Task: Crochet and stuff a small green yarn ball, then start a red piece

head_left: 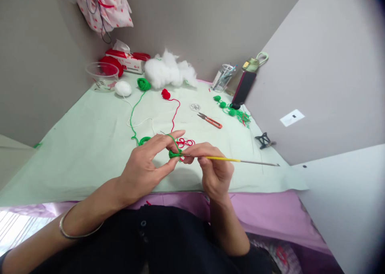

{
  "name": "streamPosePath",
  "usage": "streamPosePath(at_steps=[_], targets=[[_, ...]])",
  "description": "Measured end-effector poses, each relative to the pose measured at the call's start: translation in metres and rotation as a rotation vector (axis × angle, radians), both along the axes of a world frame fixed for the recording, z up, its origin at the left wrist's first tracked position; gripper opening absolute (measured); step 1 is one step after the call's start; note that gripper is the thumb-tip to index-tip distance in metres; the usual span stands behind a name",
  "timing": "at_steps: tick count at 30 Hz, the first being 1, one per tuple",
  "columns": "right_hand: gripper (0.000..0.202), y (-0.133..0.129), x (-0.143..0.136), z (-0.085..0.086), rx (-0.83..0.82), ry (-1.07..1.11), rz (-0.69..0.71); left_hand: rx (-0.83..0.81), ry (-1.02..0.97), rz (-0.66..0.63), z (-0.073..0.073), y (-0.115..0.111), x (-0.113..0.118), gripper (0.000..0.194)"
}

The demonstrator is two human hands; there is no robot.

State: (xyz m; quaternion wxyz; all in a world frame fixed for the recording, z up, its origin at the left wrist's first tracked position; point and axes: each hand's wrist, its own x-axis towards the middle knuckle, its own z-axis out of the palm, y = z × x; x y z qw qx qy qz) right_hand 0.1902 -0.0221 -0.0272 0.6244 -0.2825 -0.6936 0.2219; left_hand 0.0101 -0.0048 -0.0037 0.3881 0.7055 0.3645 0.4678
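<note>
My left hand (147, 161) pinches a small green crocheted piece (173, 154) between thumb and fingers, with green yarn running over the raised index finger. In my right hand (215, 167) is a crochet hook (224, 159) with a yellow grip; its near tip meets the green piece, and the other hooked end points right. A bit of red yarn shows under the piece. Behind the hands lie loose loops of red yarn (188, 142) and a coil of green yarn (144, 140) on the pale cloth.
Balls of green (143, 84), red (165, 94) and white yarn (123, 88) sit farther back, near white stuffing (168, 70). Orange-handled thread snips (210, 120) lie right of centre. Small green crocheted balls (222, 104), a bottle (252, 65) and a phone stand (264, 141) are at right.
</note>
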Motion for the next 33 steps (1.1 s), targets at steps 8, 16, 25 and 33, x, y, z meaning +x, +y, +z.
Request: streamPosePath(at_steps=[8, 16, 25, 33], targets=[[0.042, -0.011, -0.01, -0.02, 0.356, -0.319, -0.488, -0.572, -0.453, -0.158, -0.003, -0.004, 0.009, 0.056], [0.023, -0.009, -0.01, -0.001, 0.11, 0.122, -0.284, -0.844, -0.614, -0.305, 0.005, 0.006, -0.002, 0.045], [0.018, -0.005, -0.016, 0.001, -0.219, 0.368, -0.009, -0.683, -0.548, -0.336, 0.005, 0.0, 0.001, 0.044], [0.014, -0.006, -0.014, 0.0, -0.248, 0.319, -0.037, -0.677, -0.504, -0.331, 0.003, 0.002, -0.001, 0.057]])
